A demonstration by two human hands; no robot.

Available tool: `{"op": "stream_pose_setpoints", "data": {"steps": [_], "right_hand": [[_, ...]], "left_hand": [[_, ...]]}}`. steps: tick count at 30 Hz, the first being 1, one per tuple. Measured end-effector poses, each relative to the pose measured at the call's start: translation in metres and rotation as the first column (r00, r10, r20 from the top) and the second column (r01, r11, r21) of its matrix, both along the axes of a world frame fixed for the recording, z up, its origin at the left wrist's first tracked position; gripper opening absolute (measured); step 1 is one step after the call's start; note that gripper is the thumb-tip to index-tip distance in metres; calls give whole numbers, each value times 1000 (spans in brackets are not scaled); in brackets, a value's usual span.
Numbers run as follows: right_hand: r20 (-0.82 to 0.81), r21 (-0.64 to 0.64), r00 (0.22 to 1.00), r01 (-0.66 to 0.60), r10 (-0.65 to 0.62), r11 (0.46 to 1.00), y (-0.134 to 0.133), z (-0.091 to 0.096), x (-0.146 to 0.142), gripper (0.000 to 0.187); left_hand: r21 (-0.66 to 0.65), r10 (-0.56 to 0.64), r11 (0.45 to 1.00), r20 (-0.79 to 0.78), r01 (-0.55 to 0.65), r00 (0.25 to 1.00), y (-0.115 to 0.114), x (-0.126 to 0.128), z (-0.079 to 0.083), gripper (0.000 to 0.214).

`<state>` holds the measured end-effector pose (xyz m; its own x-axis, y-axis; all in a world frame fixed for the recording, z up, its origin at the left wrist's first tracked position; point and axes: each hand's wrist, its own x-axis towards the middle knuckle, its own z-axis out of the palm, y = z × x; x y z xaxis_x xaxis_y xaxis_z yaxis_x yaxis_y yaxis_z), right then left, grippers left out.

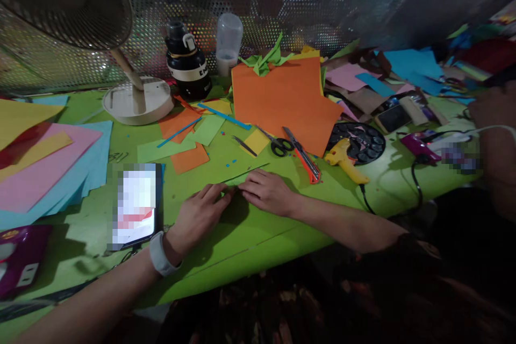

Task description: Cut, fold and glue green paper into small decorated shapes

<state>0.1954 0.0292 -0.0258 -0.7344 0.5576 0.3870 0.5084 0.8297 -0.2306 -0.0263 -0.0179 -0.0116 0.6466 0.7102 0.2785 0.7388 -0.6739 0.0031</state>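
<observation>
Both my hands rest on a sheet of light green paper (201, 172) lying on the green table (387, 183). My left hand (199, 217), with a white watch on the wrist, presses its fingers flat on the paper's folded edge. My right hand (266, 191) lies beside it, fingers flat and pressing the same fold. The fingertips of the two hands almost meet at the fold.
A phone (135, 205) lies left of my hands. Scissors (278, 144), an orange utility knife (304, 160) and a yellow glue gun (346, 161) lie behind. Orange paper (286, 97), a fan base (137, 99), a black bottle (187, 62) and paper stacks (44, 166) surround them.
</observation>
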Motion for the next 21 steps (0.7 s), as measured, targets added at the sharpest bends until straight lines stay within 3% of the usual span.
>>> {"op": "stream_pose_setpoints", "data": {"steps": [5, 13, 21], "right_hand": [[1, -45, 1000, -2, 2, 999, 1, 0, 0, 20], [-16, -32, 1000, 3, -4, 999, 2, 0, 0, 22], [-2, -46, 1000, -8, 8, 999, 4, -1, -1, 19]], "left_hand": [[26, -82, 996, 19, 81, 996, -2, -1, 3, 27], [104, -101, 989, -40, 105, 994, -5, -1, -2, 33], [31, -84, 996, -14, 84, 996, -4, -4, -7, 40]]}}
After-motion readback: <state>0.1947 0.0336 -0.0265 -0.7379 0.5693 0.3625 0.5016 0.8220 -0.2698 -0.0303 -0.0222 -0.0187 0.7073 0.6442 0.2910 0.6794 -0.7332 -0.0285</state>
